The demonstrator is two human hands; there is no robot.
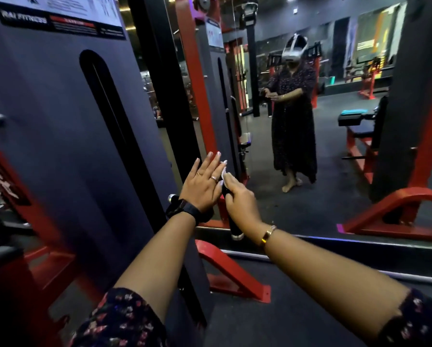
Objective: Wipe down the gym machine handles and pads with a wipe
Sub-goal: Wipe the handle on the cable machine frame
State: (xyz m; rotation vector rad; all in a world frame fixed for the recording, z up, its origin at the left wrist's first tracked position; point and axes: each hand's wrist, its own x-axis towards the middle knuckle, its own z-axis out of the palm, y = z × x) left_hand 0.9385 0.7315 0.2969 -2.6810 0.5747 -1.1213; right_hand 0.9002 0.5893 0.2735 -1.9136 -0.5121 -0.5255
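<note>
A black machine handle (232,225) with a chrome end cap hangs in front of the mirror, tilted slightly. My right hand (237,194) grips its upper part through a white wipe (223,174), of which only a small corner shows. My left hand (203,182) is flat with straight fingers, its palm against the left side of the handle and wipe. A second chrome-tipped black handle end (172,198) pokes out behind my left wrist.
The dark weight-stack cover (59,136) of the machine fills the left. A wall mirror (335,171) ahead reflects a person, benches and red frames. A red frame foot (235,274) sits on the floor below my arms.
</note>
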